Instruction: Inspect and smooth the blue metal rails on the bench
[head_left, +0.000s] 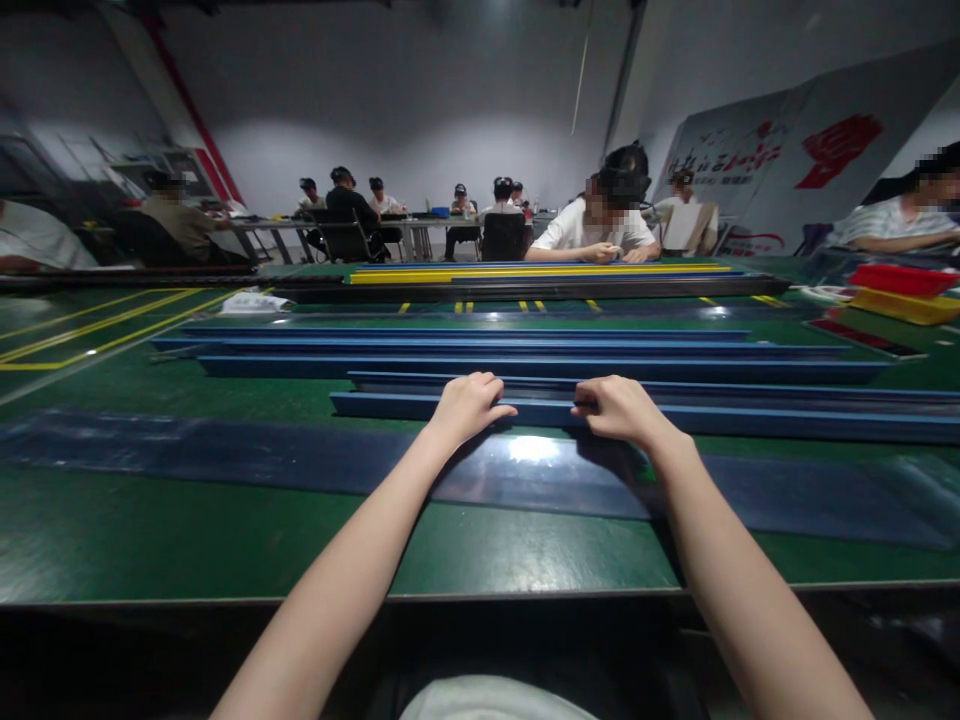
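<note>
Curling over blue rail; fingers, tips hidden

The left hand and right hand clasp the nearest channel side by side. Before that channel a flat strip lies on the table. Behind it lie more channels, then a seated person, and behind it to the right, trays.

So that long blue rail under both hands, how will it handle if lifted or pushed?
The blue rail is very long and thin, so it will probably sag at the ends if lifted from the middle, where the left hand and right hand hold it. Flat-sided, it should slide rather than roll.
</note>
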